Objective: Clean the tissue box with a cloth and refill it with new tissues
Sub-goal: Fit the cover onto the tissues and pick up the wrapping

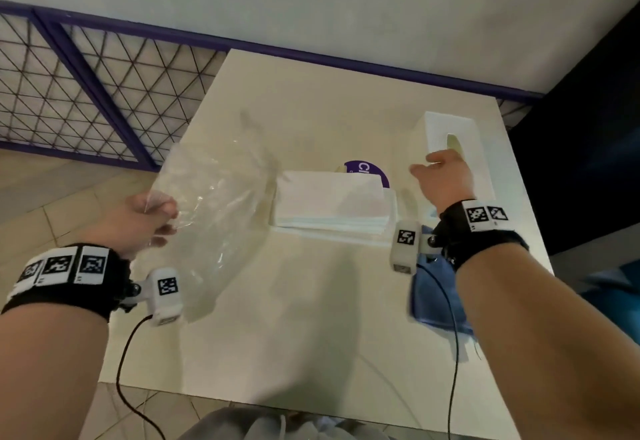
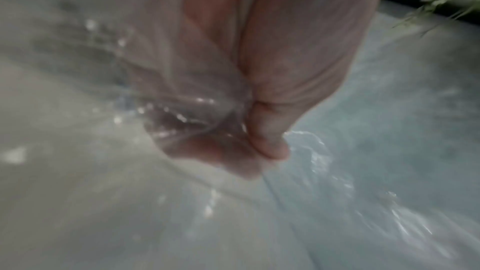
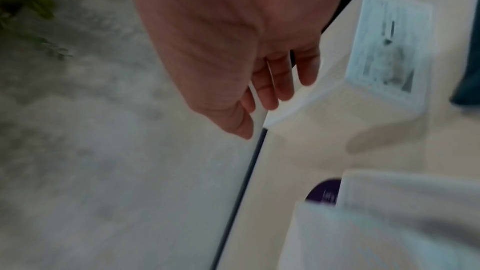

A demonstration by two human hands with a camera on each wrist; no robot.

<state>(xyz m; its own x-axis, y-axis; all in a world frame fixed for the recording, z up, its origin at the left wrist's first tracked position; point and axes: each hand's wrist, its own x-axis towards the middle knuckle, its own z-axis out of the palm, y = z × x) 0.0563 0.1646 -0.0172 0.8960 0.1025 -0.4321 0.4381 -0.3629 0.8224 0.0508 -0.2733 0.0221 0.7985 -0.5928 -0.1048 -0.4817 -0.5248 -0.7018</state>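
Observation:
The white tissue box (image 1: 446,128) stands at the table's back right with its slot facing up; the right wrist view shows the tissue box (image 3: 335,65) from the side. My right hand (image 1: 426,164) is at the box's near left corner with relaxed fingers and holds nothing; in its own view the right hand (image 3: 270,100) is beside the box edge, and contact is unclear. A stack of white tissues (image 1: 332,200) lies mid-table. My left hand (image 1: 162,218) pinches a clear plastic wrapper (image 1: 211,197) lifted off the table's left edge. Under my right wrist lies a blue cloth (image 1: 433,297).
A purple round sticker (image 1: 367,171) peeks out behind the tissues on the cream table (image 1: 294,318). A purple wire fence (image 1: 86,93) runs along the left, with a dark panel (image 1: 588,162) to the right. Wrist-camera cables hang over the table's front edge.

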